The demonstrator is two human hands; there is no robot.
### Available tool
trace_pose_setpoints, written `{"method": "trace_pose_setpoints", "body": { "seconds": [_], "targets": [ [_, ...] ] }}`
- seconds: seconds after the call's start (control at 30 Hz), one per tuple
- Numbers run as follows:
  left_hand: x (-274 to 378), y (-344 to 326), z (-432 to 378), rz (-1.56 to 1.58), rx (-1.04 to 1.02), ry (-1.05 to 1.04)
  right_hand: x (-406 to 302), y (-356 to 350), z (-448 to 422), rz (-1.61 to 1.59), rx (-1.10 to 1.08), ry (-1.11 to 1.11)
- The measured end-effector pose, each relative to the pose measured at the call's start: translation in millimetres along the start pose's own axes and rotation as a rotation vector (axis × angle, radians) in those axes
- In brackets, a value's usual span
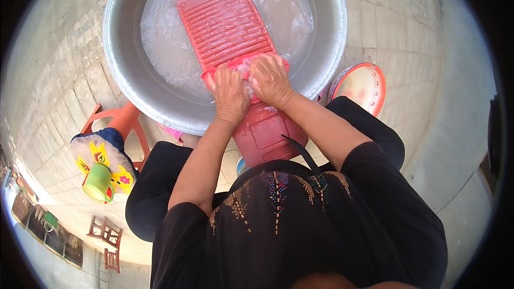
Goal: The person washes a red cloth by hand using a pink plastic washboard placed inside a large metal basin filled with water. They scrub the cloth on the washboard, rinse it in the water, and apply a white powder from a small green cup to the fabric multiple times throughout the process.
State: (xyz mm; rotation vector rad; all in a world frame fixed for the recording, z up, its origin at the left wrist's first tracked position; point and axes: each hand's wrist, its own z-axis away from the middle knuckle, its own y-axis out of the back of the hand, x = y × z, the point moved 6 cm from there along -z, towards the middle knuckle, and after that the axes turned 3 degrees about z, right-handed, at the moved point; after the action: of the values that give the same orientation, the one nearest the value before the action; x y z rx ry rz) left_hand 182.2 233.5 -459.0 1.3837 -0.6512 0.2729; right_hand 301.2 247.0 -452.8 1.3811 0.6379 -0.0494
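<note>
A red plastic washboard leans in a large metal basin, its ribbed far end in cloudy, soapy water. The board's smooth near end comes up over the rim towards my body. My left hand and my right hand are side by side on the lower ribs. Both grip a wet pinkish-red cloth with white suds on it, pressed against the board. Much of the cloth is hidden under my fingers.
An orange plastic stool stands left of the basin, bearing a patterned cloth and a green mug. An enamel basin with an orange rim sits to the right. A wooden chair is farther off on the paved floor.
</note>
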Motion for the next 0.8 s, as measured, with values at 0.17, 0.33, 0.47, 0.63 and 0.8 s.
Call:
{"method": "trace_pose_setpoints", "body": {
  "seconds": [0.17, 0.33, 0.47, 0.63, 0.8],
  "targets": [
    [-36, 8, -106, 0.023, 0.102, 0.185, 39, -8, -82, 0.002, -0.005, -0.248],
    [7, 27, -17, 0.122, -0.157, 0.214, 3, 35, -19, -0.246, -0.148, -0.067],
    [29, 21, 42, 0.127, -0.056, -0.003, -26, 37, 30, -0.147, -0.009, 0.042],
    [-26, -2, -65, 0.082, -0.209, 0.114, 24, -1, -63, -0.061, -0.003, -0.107],
    [-19, 14, -75, -0.004, -0.042, 0.252, 29, 9, -65, -0.069, 0.019, -0.198]
  ]
}}
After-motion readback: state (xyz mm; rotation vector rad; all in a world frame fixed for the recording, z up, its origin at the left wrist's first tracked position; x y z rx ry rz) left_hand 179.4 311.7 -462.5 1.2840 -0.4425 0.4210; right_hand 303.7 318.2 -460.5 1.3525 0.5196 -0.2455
